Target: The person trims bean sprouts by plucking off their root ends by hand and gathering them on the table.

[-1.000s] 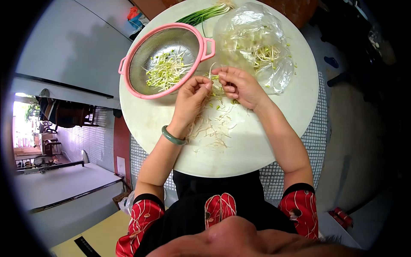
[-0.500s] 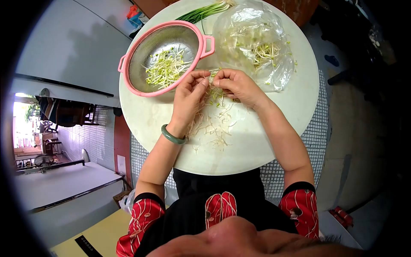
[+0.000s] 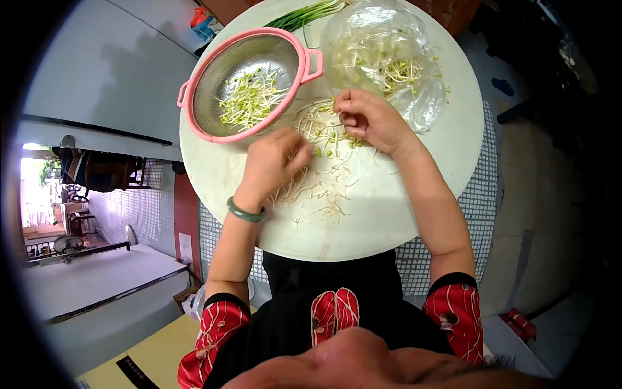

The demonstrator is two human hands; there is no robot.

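Colander at left, with sprouts inside. Left hand just below, blurred, fingers bent; grip impossible to tell. Next, loose sprouts and thin brownish scraps on the round table. Right hand beside the loose sprouts, fingers curled, thumb and forefinger close together — closed on a stalk or not, cannot tell. Behind, more sprouts in the clear bag. Probably best to take one stalk at a time and nip only the thin end — lightly, to spare the stem. Stalks at mixed angles, no common long axis; in the colander, yellow-green heads mostly leftward, many white stems rightward.
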